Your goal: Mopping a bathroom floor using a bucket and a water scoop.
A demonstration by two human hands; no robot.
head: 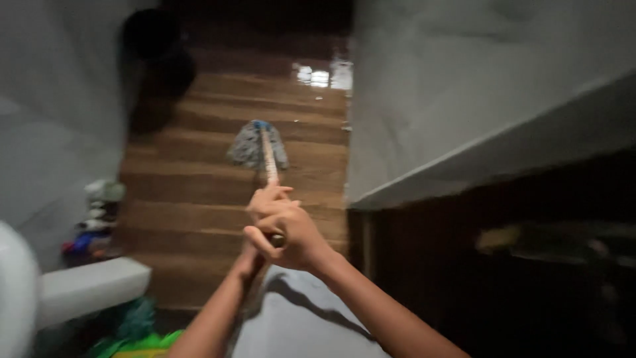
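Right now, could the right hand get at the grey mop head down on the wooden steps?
Probably not directly: the right hand grips the top of the mop handle, and the mop head lies at its far end, down the steps.

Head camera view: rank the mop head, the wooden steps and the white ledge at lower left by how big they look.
1. Wooden steps, by far the largest.
2. White ledge.
3. Mop head, though it lies farther from the camera, so its true size against the ledge is unsure.

head view | looks steeply down | close above stairs (232,166)
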